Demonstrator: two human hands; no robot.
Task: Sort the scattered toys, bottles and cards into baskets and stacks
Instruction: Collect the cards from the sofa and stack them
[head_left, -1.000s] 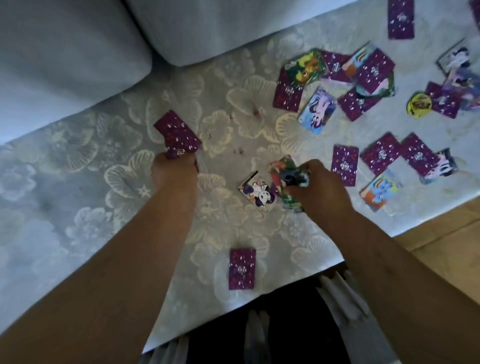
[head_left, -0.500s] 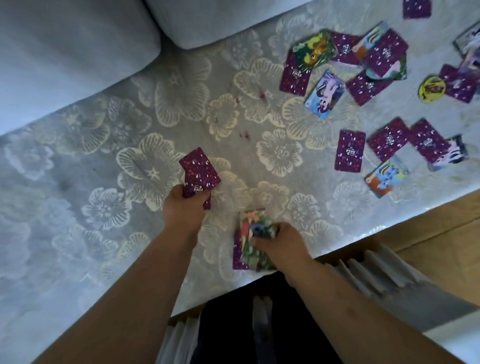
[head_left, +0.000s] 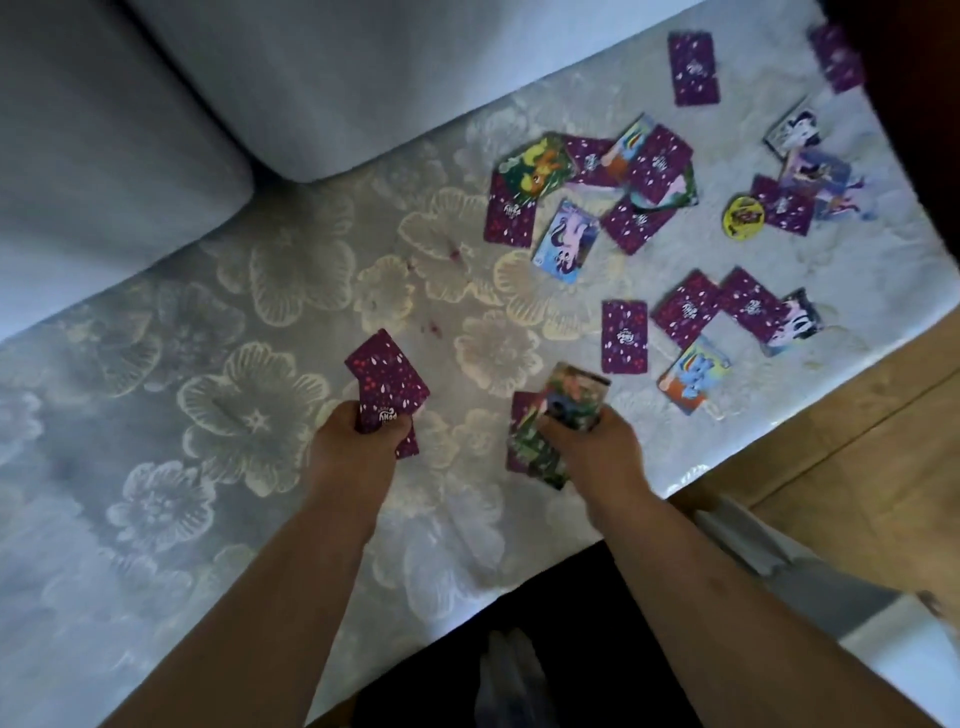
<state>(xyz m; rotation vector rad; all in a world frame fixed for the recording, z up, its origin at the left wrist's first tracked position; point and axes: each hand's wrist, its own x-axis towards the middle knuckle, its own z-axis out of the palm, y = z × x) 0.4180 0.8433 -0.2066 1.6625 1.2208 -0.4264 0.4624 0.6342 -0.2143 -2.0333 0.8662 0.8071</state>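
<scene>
Purple-backed cards (head_left: 387, 387) stick up from the left hand (head_left: 358, 449), whose fingers curl round their lower end. The right hand (head_left: 597, 457) grips a thicker bundle of picture cards (head_left: 574, 397), pictures up, over the pale flowered rug (head_left: 249, 405) near its front edge. Loose cards (head_left: 625, 336) lie scattered across the rug's right part, some face down, some showing ponies, with a yellow round disc (head_left: 744, 215) among them. A grey sofa (head_left: 156, 104) borders the rug's far edge.
</scene>
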